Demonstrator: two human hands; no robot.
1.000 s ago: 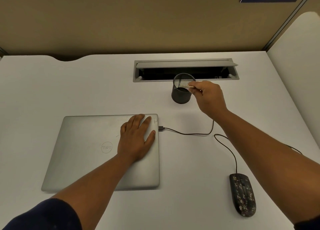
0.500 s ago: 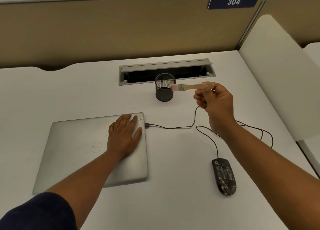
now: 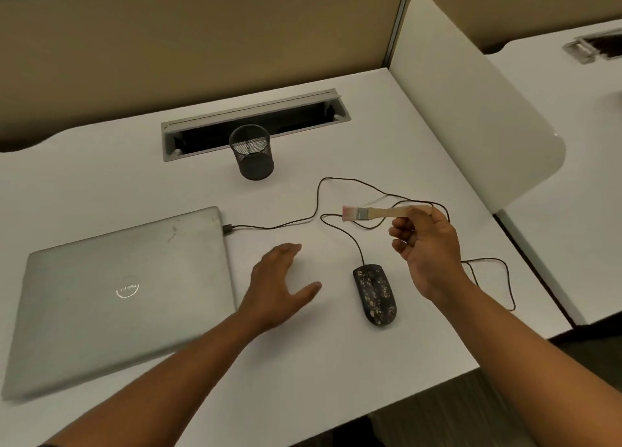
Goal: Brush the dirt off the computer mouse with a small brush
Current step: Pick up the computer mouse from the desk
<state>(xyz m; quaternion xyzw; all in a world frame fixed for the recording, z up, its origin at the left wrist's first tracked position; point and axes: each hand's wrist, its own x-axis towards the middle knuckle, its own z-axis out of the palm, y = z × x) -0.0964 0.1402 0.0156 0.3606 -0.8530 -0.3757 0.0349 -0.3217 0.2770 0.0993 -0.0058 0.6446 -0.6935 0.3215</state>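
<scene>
Head view: right hand (image 3: 427,248), grip clamped on the handle of the small wooden brush with pale bristles (image 3: 380,212), held level above the counter (image 3: 303,362). Left hand (image 3: 281,286), fingers spread, grip empty, beside the closed silver laptop (image 3: 124,295). Black speckled corded mouse (image 3: 375,293) sits between both hands, toward the counter's right edge.

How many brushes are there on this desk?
1. The only brush is in the right hand, held above the cable, bristles pointing left. The mesh cup looks empty, though its bottom is hard to see.
</scene>
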